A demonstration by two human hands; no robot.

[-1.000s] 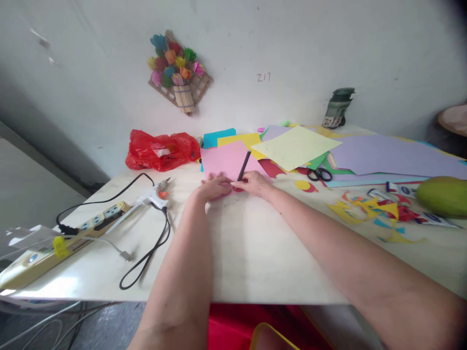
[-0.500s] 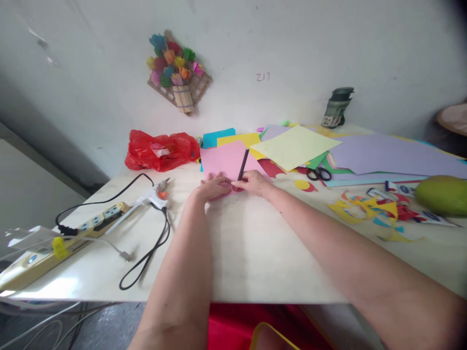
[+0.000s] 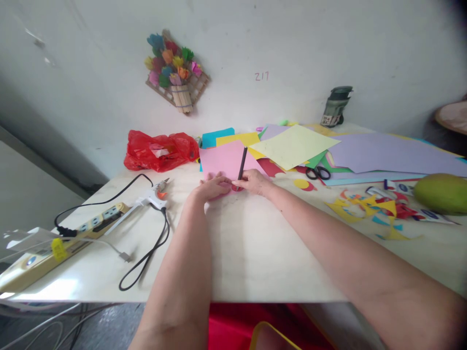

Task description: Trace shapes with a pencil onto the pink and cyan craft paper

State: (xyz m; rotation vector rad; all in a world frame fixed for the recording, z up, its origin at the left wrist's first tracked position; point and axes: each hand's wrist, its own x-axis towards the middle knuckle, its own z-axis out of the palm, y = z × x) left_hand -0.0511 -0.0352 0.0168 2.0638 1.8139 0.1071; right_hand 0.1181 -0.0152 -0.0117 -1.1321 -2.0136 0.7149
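A sheet of pink paper (image 3: 224, 158) lies on the table under both hands. My left hand (image 3: 214, 187) rests on its near part with the fingers stretched out, holding nothing. Its fingertips reach a small red paper piece (image 3: 235, 187) on the pink sheet, which is partly hidden by my fingers. My right hand (image 3: 255, 183) is closed around a dark pen (image 3: 242, 164), which stands almost upright with its tip down at the red piece. To the right of this hand lie a yellow paper circle (image 3: 301, 183) and black-handled scissors (image 3: 318, 173).
Coloured paper sheets (image 3: 383, 153) spread over the back right. Yellow and blue scraps (image 3: 346, 211) lie near a green fruit (image 3: 441, 193). On the left are a glue gun (image 3: 153, 195) with its cord and a power strip (image 3: 73, 243). A red plastic bag (image 3: 160, 150) sits behind.
The pen's upper end has tipped slightly left in my right hand. My left hand stays in place on the paper. The whole view has shifted a little.
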